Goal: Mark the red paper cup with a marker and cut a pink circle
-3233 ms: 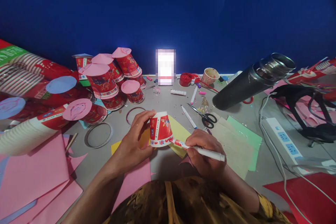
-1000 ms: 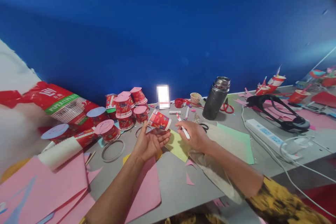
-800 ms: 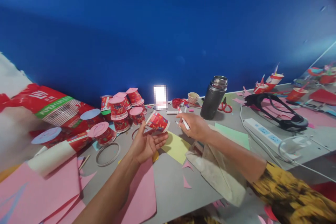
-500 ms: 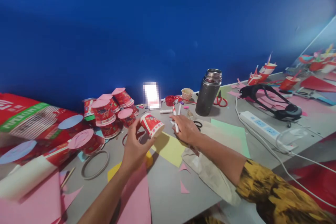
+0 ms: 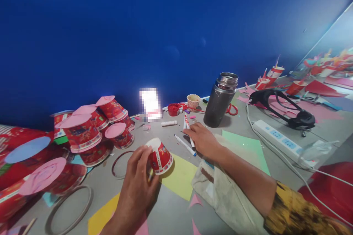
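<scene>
My left hand (image 5: 139, 180) grips a red patterned paper cup (image 5: 161, 158) from its left side. The cup is tipped bottom-up, its wider rim low over a yellow paper sheet (image 5: 180, 176); I cannot tell whether they touch. My right hand (image 5: 204, 139) is closed around a slim white marker (image 5: 186, 123) with red markings, partly hidden under the fingers. Just left of those fingers lies a white marker with a blue end (image 5: 184, 145). Behind them rests a thicker white marker (image 5: 169, 123).
Pink-topped red cups (image 5: 79, 128) are stacked at left, near a grey ring (image 5: 68, 209). A dark flask (image 5: 220, 99) stands open behind my right hand. A cloth bag (image 5: 231, 191) lies under my right forearm. A power strip (image 5: 284, 141) and black headgear (image 5: 281, 108) sit at right.
My left hand has lowered the cup toward the yellow paper and turned its rim further down. The blue-ended marker now lies apart from my right fingers. The view has shifted.
</scene>
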{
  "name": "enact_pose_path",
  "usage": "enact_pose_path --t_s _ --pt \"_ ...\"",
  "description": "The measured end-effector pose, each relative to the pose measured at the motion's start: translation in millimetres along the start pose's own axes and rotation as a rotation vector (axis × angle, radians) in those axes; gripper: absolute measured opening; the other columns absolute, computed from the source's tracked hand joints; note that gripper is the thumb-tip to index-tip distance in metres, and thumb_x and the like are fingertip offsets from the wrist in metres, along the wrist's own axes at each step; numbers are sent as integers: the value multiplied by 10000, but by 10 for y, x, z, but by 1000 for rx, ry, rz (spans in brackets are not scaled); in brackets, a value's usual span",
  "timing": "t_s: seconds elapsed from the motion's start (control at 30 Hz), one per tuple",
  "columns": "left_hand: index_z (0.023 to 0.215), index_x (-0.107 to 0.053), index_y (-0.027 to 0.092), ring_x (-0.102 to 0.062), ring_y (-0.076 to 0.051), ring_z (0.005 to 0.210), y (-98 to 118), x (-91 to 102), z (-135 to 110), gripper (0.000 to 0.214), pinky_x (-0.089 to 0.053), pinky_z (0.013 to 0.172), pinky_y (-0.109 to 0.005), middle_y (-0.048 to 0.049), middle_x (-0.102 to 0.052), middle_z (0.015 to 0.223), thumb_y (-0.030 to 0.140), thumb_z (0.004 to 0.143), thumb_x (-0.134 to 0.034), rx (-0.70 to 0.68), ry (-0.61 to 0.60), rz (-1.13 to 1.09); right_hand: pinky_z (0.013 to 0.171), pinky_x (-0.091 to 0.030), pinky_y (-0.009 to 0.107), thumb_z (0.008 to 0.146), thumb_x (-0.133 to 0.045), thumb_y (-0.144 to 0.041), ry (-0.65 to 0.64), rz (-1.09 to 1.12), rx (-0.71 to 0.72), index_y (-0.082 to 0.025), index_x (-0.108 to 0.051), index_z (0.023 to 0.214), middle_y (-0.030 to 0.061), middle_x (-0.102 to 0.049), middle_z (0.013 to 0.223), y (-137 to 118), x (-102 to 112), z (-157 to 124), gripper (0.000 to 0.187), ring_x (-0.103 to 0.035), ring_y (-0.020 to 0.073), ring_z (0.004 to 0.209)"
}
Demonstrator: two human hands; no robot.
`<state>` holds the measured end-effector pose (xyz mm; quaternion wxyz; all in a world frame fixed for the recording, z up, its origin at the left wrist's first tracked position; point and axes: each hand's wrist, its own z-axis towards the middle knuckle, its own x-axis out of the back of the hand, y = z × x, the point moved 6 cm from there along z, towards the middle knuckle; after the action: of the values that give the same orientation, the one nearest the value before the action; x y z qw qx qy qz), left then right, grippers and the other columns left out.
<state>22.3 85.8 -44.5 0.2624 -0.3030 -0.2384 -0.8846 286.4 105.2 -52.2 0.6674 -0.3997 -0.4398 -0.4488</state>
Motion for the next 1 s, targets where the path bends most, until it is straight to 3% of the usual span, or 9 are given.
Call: enact_pose_path --t_s 0.17,0.33,0.43,0.5,0.67,0.83,1.0 --pt "1693 -325 288 -610 -375 1384 8 -17 -13 750 -628 1093 -592 -189 -561 1494 228 1016 -642 -7 -27 -13 1102 -503 466 947 -551 19 -44 6 31 -189 -751 1346 148 -738 1201 -28 37 -10 493 -605 309 1155" --pt "1701 -307 269 -594 -379 1394 -7 -29 -28 748 -627 1087 -591 -202 -557 1499 214 1021 -613 -16 -13 -13 1071 -521 428 926 -604 -30 25 109 -61 -191 -733 1361 139 -736 1277 159 246 -14 481 -613 300 1207" --pt "1698 -302 248 -583 -377 1401 -20 -41 -24 756 -623 1095 -578 -209 -548 1500 206 1013 -617 -15 -18 -22 1036 -523 407 957 -614 -73 88 91 -123 -218 -770 1252 111 -757 1237 291 403 29 364 -623 290 1203" --pt "1693 -304 231 -582 -380 1397 -23 -46 -20 757 -622 1093 -577 -216 -543 1503 198 1006 -619 -19 -23 -23 1002 -522 376 935 -611 -29 59 35 -130 -228 -789 1138 89 -772 1187 341 442 95 335 -626 279 1202" --pt "1673 -333 244 -578 -378 1414 14 -51 -29 730 -599 1130 -574 -206 -539 1519 190 1002 -617 -38 -27 -10 922 -519 333 888 -693 -18 -88 -104 -113 -215 -783 940 89 -778 1110 389 288 267 222 -652 277 1147" --pt "1631 -385 293 -594 -356 1426 66 -54 -42 698 -594 1148 -544 -171 -543 1525 158 988 -619 -28 -50 -21 870 -520 335 920 -676 -27 -93 -115 -133 -204 -766 916 117 -767 1064 428 93 301 199 -676 283 1080" --pt "1607 -415 308 -587 -360 1448 58 -48 -28 726 -590 1151 -530 -165 -530 1547 136 949 -670 1 -86 -55 848 -511 333 984 -625 -54 -89 -120 -165 -202 -764 977 134 -773 1077 463 28 280 203 -680 287 1072"
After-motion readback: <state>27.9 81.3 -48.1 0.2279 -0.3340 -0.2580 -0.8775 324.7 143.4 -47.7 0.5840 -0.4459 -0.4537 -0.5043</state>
